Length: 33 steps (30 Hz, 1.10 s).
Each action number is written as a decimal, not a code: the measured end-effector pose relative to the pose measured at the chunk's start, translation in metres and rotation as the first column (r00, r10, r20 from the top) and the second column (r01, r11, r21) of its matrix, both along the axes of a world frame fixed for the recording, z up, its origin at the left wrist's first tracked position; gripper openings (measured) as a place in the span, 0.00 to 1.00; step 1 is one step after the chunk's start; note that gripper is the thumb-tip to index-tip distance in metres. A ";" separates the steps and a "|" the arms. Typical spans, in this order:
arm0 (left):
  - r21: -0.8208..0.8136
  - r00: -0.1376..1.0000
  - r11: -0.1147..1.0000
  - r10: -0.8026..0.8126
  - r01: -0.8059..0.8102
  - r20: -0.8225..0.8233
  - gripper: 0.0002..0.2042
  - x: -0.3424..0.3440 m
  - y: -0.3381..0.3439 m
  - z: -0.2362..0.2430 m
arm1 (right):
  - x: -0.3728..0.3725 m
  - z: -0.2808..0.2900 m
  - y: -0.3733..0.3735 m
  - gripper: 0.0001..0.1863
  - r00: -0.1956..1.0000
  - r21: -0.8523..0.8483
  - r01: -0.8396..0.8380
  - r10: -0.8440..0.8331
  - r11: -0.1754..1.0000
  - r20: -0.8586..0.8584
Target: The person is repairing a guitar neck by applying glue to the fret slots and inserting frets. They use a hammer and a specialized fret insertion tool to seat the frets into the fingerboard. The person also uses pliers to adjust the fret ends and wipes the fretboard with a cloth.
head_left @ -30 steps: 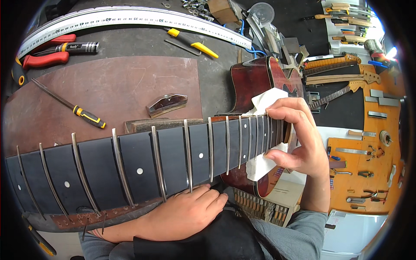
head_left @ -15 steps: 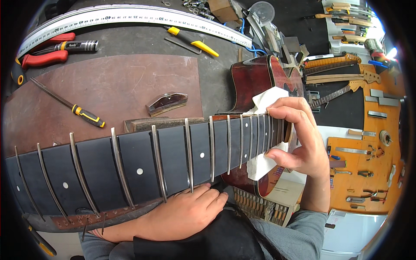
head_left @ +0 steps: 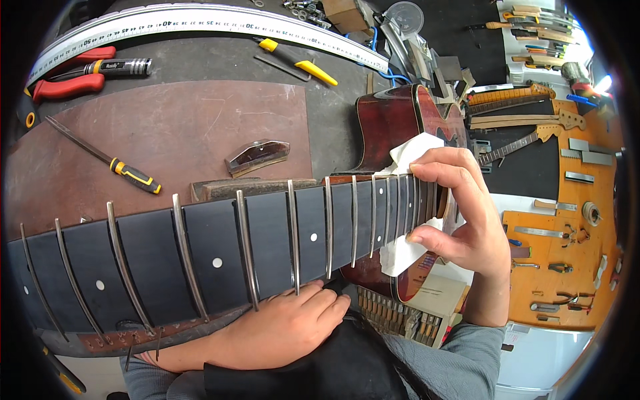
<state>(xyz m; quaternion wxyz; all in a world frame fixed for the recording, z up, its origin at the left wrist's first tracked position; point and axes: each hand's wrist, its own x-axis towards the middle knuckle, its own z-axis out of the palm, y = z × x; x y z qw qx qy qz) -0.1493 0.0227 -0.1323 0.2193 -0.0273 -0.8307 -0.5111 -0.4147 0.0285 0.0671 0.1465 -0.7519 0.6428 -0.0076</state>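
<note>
Across the view runs a guitar neck with a dark fingerboard, white dot inlays and metal frets whose ends stick out past both edges. My right hand spans the neck near the body, thumb on the near edge and fingertips on the far edge. White paper lies beneath that part, over the dark red guitar body. Below the near edge of the neck rests my left hand, back upward, its fingers together and curled. What lies under those fingers is hidden.
A brown mat beyond the neck bears a file with a yellow-black handle and a dark beveled block. Farther back lie a long ruler, red-handled pliers and a yellow-black tool. Tools hang on an orange board at right.
Both hands keep nearly the same places. The neck and its frets appear shifted very slightly to the right in view.
</note>
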 end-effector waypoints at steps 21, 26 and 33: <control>0.017 1.000 1.000 -0.025 0.024 0.013 0.19 0.002 -0.002 0.000 | -0.002 -0.002 0.008 0.42 0.997 0.003 0.049 -0.050 0.999 0.052; 0.028 1.000 1.000 -0.011 0.011 0.009 0.18 0.003 -0.002 0.002 | -0.005 0.001 0.009 0.42 0.994 0.015 0.059 -0.060 0.998 0.096; 0.030 1.000 0.999 0.029 -0.029 0.010 0.17 0.002 0.002 0.003 | -0.011 0.000 0.011 0.38 0.980 0.003 0.079 -0.078 0.997 0.185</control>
